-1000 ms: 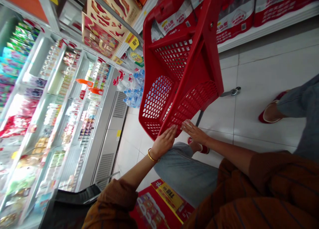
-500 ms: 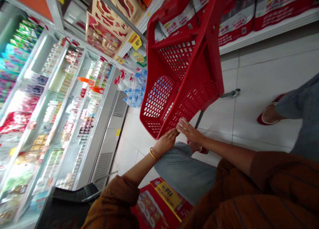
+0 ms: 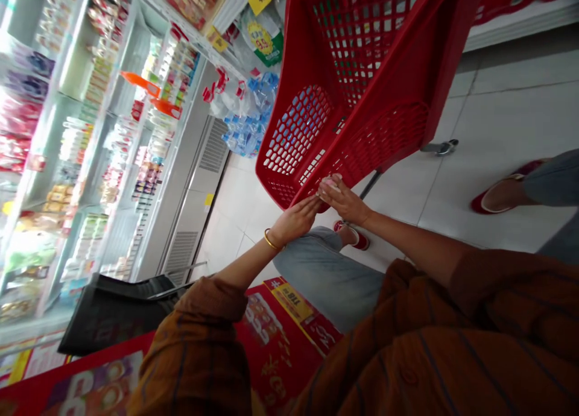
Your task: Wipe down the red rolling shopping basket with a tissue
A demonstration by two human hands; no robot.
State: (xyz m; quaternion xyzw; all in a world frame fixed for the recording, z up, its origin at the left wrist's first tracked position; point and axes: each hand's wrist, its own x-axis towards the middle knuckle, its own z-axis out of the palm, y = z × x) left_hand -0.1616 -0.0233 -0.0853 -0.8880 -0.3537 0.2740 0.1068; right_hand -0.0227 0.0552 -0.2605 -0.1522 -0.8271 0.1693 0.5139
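Note:
My left hand (image 3: 296, 220), a gold bangle at its wrist, reaches in with its fingers stretched out. Its fingertips touch my right hand (image 3: 346, 204). The fingers of my right hand are bent, and a small pale patch shows at them; I cannot make out what it is. Both hands are in front of the lower edge of a red plastic shopping cart basket (image 3: 357, 132). Whether they touch the basket is unclear. The cart appears tilted in view, and its mesh basket shows no goods inside.
Chilled shelves (image 3: 97, 163) of packaged goods line the left. Bottled water packs (image 3: 253, 123) stand on the floor behind the cart. A red printed carton (image 3: 275, 337) and a black folded-looking object (image 3: 113, 313) are close by my left. Another person's leg and red shoe (image 3: 491, 196) are at right.
The view has shifted, so the cart appears larger and higher, and the hands sit higher too. More of the red carton shows below. Both hands remain together.

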